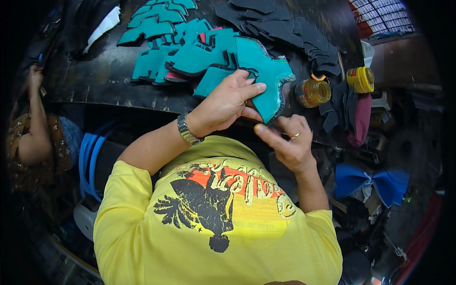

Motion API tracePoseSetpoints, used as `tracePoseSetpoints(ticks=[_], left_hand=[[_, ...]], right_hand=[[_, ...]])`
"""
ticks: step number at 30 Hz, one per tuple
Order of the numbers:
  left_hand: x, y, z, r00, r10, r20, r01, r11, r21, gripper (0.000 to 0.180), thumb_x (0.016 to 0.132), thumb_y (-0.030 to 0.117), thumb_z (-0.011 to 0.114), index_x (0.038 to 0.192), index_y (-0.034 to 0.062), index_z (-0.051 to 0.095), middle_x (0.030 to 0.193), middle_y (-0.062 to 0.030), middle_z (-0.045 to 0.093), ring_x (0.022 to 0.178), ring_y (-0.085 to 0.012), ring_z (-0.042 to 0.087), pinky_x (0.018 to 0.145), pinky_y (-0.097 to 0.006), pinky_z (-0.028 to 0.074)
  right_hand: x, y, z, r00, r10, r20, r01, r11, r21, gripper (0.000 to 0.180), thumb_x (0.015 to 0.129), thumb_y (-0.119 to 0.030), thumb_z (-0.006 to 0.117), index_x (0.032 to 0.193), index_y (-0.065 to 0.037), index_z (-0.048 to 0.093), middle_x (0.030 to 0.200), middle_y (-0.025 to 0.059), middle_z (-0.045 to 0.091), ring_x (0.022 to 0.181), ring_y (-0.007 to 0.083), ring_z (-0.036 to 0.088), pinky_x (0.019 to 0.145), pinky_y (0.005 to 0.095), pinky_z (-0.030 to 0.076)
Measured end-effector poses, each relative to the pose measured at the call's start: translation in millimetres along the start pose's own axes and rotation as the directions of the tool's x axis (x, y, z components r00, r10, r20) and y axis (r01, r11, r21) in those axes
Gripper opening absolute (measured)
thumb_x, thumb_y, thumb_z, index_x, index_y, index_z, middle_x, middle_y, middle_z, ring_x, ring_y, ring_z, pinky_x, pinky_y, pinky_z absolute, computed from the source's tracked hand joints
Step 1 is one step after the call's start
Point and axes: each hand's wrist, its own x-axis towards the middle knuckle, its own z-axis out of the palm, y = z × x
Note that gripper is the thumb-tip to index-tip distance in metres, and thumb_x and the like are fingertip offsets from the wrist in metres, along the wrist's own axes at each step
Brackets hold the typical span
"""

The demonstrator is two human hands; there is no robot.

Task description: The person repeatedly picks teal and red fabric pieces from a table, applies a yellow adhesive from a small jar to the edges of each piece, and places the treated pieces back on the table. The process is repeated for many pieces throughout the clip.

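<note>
My left hand grips a teal shoe-upper piece with a black padded edge, thumb on top and fingers partly hidden beneath. At the piece's lower tip, my right hand is closed, its thumb and curled forefinger at the black edge. The piece is held up over the table's near edge. Just behind and left of it lie several overlapping teal pieces, also black-edged, with bits of pink showing among them. Farther back, another row of teal pieces lies overlapped.
Black cut pieces cover the back right of the dark table. An open amber jar stands right of my hands, near a yellow tub. Maroon cloth hangs at the right edge. Another person's arm is at far left.
</note>
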Motion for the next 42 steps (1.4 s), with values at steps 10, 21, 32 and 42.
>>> tracePoseSetpoints(ticks=[10, 21, 32, 42], left_hand=[[33, 125, -69, 0.868, 0.444, -0.222, -0.344, 0.860, 0.376, 0.018, 0.100, 0.019, 0.062, 0.112, 0.0049, 0.062, 0.102, -0.0020, 0.069, 0.091, -0.0129, 0.067, 0.081, -0.031, 0.056], [146, 217, -202, 0.653, 0.412, -0.636, -0.112, 0.883, 0.456, 0.036, 0.092, 0.002, 0.070, 0.125, 0.0020, 0.057, 0.107, -0.0075, 0.063, 0.093, -0.0166, 0.062, 0.078, -0.030, 0.055], [191, 231, -220, 0.599, 0.482, -0.639, 0.102, 0.746, 0.658, 0.021, 0.091, 0.005, 0.070, 0.103, -0.0109, 0.065, 0.101, -0.0172, 0.070, 0.079, -0.0225, 0.073, 0.069, -0.030, 0.064], [22, 197, -28, 0.588, 0.717, 0.375, -0.590, 0.063, 0.805, 0.028, 0.092, 0.023, 0.075, 0.109, 0.0016, 0.073, 0.095, -0.0063, 0.074, 0.081, -0.0100, 0.072, 0.064, -0.021, 0.054]], right_hand=[[-14, 30, 52, 0.940, 0.196, -0.278, -0.078, 0.919, 0.386, 0.077, 0.077, 0.007, 0.075, 0.145, -0.003, 0.043, 0.111, 0.0149, 0.063, 0.071, 0.0179, 0.058, 0.061, 0.0282, 0.048], [-26, 37, 72, 0.902, 0.349, -0.254, -0.180, 0.838, 0.515, 0.080, 0.077, 0.001, 0.076, 0.148, -0.005, 0.040, 0.107, 0.0101, 0.065, 0.064, 0.0121, 0.055, 0.057, 0.0250, 0.041], [-22, 37, 68, 0.904, 0.354, -0.238, -0.190, 0.835, 0.517, 0.079, 0.076, 0.001, 0.076, 0.147, -0.004, 0.042, 0.104, 0.0111, 0.066, 0.063, 0.0133, 0.056, 0.056, 0.0257, 0.041], [-19, 35, 68, 0.898, 0.369, -0.241, -0.210, 0.839, 0.502, 0.076, 0.076, 0.002, 0.076, 0.144, -0.003, 0.045, 0.100, 0.0107, 0.064, 0.062, 0.0140, 0.054, 0.055, 0.0253, 0.042]])
